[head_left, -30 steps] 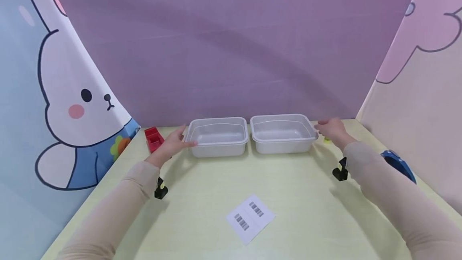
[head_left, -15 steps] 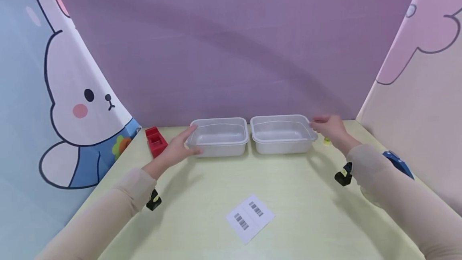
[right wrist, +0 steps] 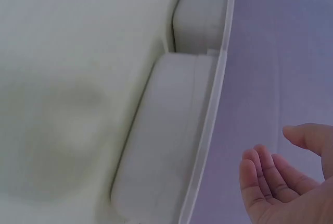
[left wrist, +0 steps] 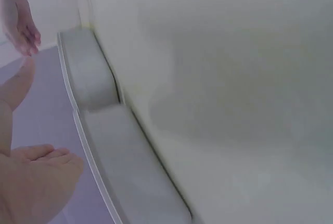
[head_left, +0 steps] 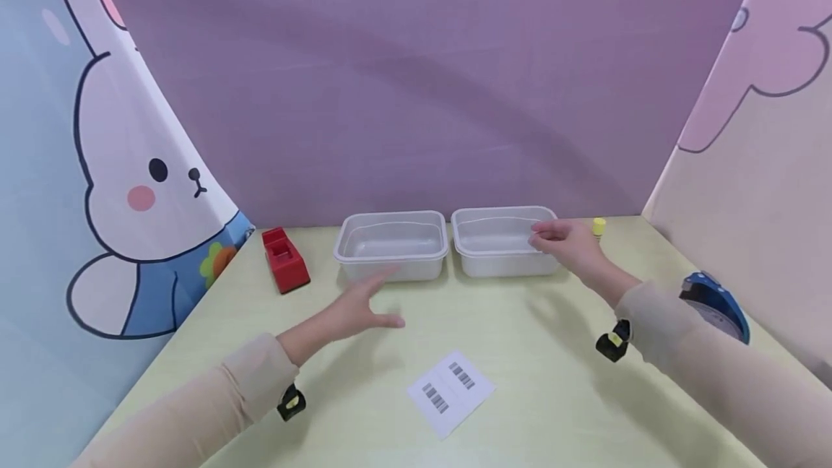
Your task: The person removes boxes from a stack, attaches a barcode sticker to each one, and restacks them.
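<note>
Two white plastic tubs stand side by side at the back of the table, the left tub [head_left: 416,271] and the right tub [head_left: 503,266]. My left hand [head_left: 351,313] is in front of the left tub, its thumb and fingers spread and holding nothing. My right hand [head_left: 572,248] hangs over the right end of the right tub and overlaps its rim in the head view. In the right wrist view the fingers [right wrist: 278,187] of that hand bend loosely, apart from the thumb, with nothing between them. The left wrist view shows both hands beyond the tubs' rims.
A white paper with two barcodes [head_left: 451,394] lies near the front middle. At the back left sits a red blocky holder [head_left: 286,262]. A yellow-capped item [head_left: 599,226] stands behind my right hand, and a blue dotted round object [head_left: 718,302] is at the right edge, partly behind the sleeve.
My left hand has left the left tub's end and come nearer and to the right. The right hand has moved left, over the right tub. Both tubs stay about where they were.
</note>
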Tool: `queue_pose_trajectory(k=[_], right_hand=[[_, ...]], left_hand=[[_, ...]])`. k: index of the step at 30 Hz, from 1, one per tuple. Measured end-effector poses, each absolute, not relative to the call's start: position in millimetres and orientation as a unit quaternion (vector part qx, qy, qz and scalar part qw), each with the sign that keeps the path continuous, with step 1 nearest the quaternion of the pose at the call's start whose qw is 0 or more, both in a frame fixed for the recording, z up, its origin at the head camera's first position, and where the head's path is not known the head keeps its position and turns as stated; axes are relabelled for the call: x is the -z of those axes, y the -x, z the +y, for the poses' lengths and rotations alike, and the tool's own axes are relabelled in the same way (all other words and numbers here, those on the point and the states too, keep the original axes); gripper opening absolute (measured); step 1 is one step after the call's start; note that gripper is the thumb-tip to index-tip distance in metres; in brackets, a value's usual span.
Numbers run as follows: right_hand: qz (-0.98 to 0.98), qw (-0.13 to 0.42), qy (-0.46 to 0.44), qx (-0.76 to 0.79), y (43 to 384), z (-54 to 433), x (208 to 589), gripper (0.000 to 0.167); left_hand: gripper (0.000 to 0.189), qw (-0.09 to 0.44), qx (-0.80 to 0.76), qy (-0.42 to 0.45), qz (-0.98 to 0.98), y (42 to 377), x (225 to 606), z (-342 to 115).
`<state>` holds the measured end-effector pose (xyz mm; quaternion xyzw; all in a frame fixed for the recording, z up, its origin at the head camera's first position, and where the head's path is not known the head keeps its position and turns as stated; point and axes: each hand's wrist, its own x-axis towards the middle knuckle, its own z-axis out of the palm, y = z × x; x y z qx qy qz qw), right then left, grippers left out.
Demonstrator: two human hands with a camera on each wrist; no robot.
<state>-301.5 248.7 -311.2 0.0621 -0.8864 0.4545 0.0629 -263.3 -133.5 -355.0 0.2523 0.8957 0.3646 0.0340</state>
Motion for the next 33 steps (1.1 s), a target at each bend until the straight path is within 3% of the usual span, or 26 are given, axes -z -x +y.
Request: queue_pose_trajectory(k=[5, 10, 23, 33], right_hand=[[-0.885, 0.038, -0.088, -0.456, 292.6, 234.0, 324.4, 0.042], [-0.870, -0.001, -0.120, -0.478, 282.6, 215.5, 341.3, 0.040], [-0.847, -0.111, -0.257, -0.452, 247.4, 167.5, 387.8, 0.045], [-0.839, -0.151, -0.268, -0.448, 235.2, 155.7, 395.4, 0.045]], left_hand=[[0.094, 0.099, -0.381, -0.271, 0.878, 238.4, 362.9, -108.4], [0.095, 0.128, -0.355, -0.270, 0.886, 218.3, 371.9, -90.6], [0.096, 0.088, -0.242, -0.272, 0.927, 199.9, 395.1, -68.4], [0.075, 0.072, -0.255, -0.250, 0.931, 198.1, 392.5, -66.3]])
